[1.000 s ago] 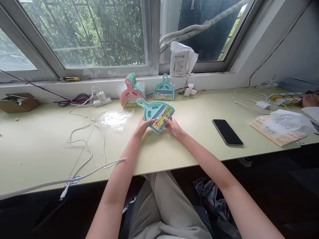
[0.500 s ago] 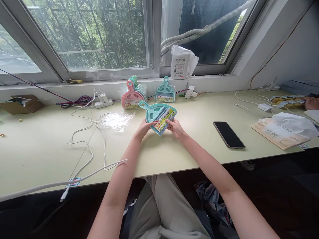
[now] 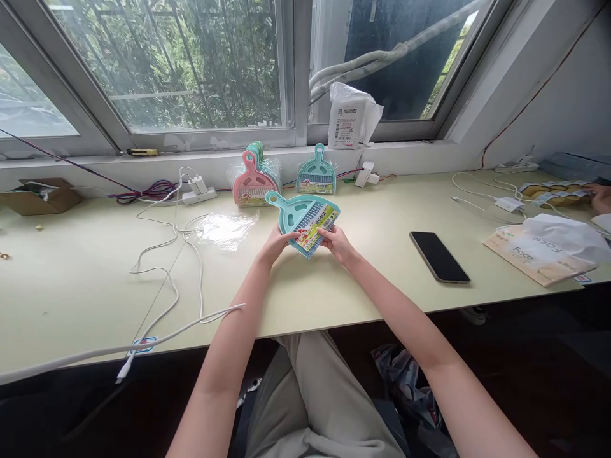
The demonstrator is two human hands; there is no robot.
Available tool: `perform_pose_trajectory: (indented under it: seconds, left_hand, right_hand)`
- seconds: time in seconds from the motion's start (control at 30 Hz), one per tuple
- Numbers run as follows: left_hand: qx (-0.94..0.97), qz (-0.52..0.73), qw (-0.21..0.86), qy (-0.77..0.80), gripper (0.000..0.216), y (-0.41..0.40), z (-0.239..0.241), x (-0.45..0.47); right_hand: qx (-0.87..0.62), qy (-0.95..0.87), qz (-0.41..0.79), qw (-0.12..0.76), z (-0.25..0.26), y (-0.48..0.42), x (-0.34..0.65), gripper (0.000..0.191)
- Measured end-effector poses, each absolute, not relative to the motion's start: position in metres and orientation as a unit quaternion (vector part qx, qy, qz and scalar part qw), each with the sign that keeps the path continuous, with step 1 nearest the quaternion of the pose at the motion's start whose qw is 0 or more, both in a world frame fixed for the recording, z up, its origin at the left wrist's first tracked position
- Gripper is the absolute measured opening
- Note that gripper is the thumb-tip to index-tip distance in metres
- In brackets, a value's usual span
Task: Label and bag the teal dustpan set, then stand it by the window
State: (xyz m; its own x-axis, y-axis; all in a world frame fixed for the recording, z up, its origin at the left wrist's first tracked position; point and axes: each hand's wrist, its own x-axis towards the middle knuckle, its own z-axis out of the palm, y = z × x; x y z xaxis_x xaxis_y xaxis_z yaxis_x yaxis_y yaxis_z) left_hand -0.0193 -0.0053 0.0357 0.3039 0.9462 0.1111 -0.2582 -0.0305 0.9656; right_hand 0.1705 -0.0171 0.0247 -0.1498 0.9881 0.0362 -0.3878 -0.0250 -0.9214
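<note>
I hold a small teal dustpan-and-brush set (image 3: 301,219) with a colourful label just above the pale green desk (image 3: 76,280). My left hand (image 3: 275,243) grips its near left edge, and my right hand (image 3: 337,242) pinches its near right corner. Its handle points away to the upper left. A crumpled clear plastic wrapper (image 3: 223,227) lies on the desk left of my hands.
Against the sill stand a stack of pink and teal dustpan sets (image 3: 254,178) and one teal set (image 3: 316,175). White cables (image 3: 165,267) and a charger sprawl to the left. A black phone (image 3: 439,256) and tissue pack (image 3: 539,251) lie right. Another person's hand (image 3: 600,197) shows far right.
The dustpan set has shifted slightly right and away between my hands; my grip on it is the same.
</note>
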Motion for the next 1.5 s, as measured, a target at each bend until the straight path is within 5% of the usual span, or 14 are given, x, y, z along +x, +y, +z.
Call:
perform_pose_trajectory:
  seconds: [0.53,1.5]
  left_hand:
    - [0.525,0.492,0.606,0.338,0.07,-0.015,0.047,-0.013]
    - [0.584,0.392,0.614,0.357,0.045,-0.007,0.046,-0.035]
  right_hand:
    - [-0.362,-0.426,0.613,0.558,0.022,-0.015,0.171,0.016]
    - [-0.369,-0.423,0.615,0.553,0.024,-0.012,0.177,0.018]
